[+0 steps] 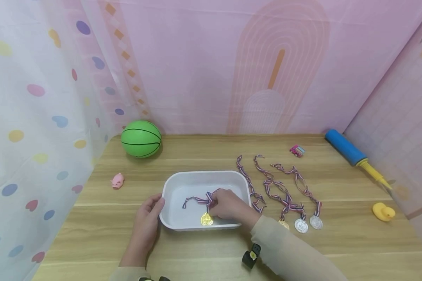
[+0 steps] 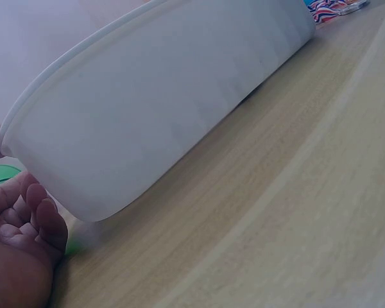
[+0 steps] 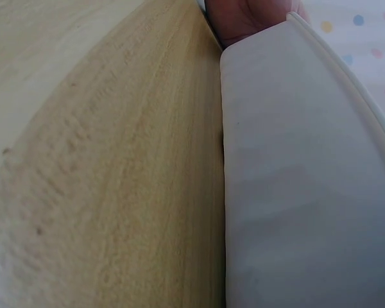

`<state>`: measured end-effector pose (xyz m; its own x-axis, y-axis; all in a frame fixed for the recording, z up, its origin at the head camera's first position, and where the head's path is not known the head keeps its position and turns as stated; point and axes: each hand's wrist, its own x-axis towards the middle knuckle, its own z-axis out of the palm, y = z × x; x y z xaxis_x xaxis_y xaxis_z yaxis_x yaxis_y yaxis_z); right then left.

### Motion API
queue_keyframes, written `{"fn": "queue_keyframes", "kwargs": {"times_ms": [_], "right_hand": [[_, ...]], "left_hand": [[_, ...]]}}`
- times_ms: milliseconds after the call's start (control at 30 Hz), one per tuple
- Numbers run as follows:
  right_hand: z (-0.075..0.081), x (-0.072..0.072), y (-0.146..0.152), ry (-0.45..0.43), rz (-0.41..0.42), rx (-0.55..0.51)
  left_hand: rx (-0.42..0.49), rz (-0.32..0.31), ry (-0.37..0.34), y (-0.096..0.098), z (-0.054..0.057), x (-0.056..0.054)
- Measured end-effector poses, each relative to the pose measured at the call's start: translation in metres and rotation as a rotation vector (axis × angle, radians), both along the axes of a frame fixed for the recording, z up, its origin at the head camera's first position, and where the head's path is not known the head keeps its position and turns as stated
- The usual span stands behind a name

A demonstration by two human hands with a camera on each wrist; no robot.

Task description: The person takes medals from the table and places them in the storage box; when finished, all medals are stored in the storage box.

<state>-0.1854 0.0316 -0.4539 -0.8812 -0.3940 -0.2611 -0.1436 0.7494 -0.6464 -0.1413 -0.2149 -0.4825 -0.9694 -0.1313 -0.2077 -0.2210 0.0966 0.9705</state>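
Observation:
In the head view, a white plastic tub [image 1: 197,172] stands on the table. My left hand [image 1: 145,222] grips its left end, thumb at the rim; in the left wrist view, the fingers [image 2: 50,224] curl beside the tub's lower corner. My right hand [image 1: 229,205] reaches over the tub's right side and pinches a striped ribbon [image 1: 197,200] inside. A gold medal [image 1: 206,219] on that ribbon lies on the tub floor, close by the fingertips. The right wrist view shows mostly the tub's outer wall [image 3: 289,186], with my left hand [image 3: 247,18] at its far end.
Right of the tub lie two silver medals [image 1: 301,225], a gold medal [image 1: 284,224] partly behind my sleeve, and twisted ribbons [image 1: 283,191]. Around them are a toy truck [image 1: 297,150], blue pump [image 1: 346,148] and yellow duck [image 1: 383,212]. Leftward sit a green ball [image 1: 141,139] and pink pig [image 1: 117,181].

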Motion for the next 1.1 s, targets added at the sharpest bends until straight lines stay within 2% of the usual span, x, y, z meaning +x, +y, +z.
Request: {"fn": "queue_keyframes", "kwargs": {"times_ms": [533, 633, 733, 900, 1033, 1100], "right_hand": [[0.006, 0.000, -0.001, -0.010, -0.005, -0.027], [0.011, 0.001, 0.001, 0.004, 0.004, -0.025], [0.024, 0.001, 0.007, 0.048, 0.023, -0.010], [0.051, 0.005, 0.038, 0.112, 0.003, -0.064], [0.063, 0.016, 0.087, 0.150, -0.080, -0.196], [0.064, 0.024, 0.116, 0.186, -0.141, -0.225]], "left_hand": [[0.022, 0.013, 0.007, -0.002, 0.002, 0.000], [0.016, 0.019, 0.000, -0.001, 0.002, 0.001], [0.023, 0.021, -0.002, -0.001, 0.001, 0.001], [0.028, 0.018, -0.002, 0.001, 0.000, 0.001], [0.022, 0.021, -0.002, 0.001, 0.000, 0.000], [0.018, 0.021, 0.001, 0.001, 0.001, 0.000]]}}
